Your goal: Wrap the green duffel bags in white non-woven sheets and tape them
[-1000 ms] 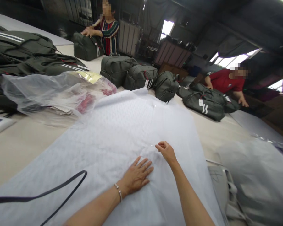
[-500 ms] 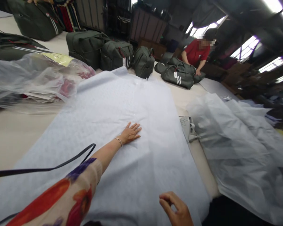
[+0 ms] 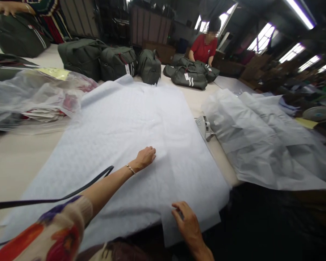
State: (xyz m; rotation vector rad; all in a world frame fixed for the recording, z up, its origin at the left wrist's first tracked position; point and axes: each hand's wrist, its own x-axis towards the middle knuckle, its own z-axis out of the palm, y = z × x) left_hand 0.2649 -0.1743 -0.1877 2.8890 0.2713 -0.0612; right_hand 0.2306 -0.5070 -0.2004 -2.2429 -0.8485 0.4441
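A large, thin, bluish-white sheet (image 3: pixel 119 119) lies spread over the table, with soft creases; its near edge hangs over the table's front edge. My left hand (image 3: pixel 146 156), a bracelet at the wrist, rests on the middle of it with the fingers curled in. Whether they pinch any of the sheet is hidden. My right hand (image 3: pixel 188 223) hovers at the near right corner of the sheet, thumb and forefinger bent with a gap between them and nothing visible in it. A dark strap (image 3: pixel 57 198) crosses the sheet from the left, close to my left forearm.
Dark green bags (image 3: pixel 118 61) stand along the back. A clear plastic bundle (image 3: pixel 29 94) lies left, and translucent plastic sheets (image 3: pixel 255 137) are heaped right. A grey-white device (image 3: pixel 203 127) sits beside the sheet. One person (image 3: pixel 205 47) handles bags; another's hand (image 3: pixel 9 8) touches a bag.
My left hand has gone from flat with spread fingers to curled. My right hand has risen forward and its thumb and forefinger have parted. The camera view has shifted.
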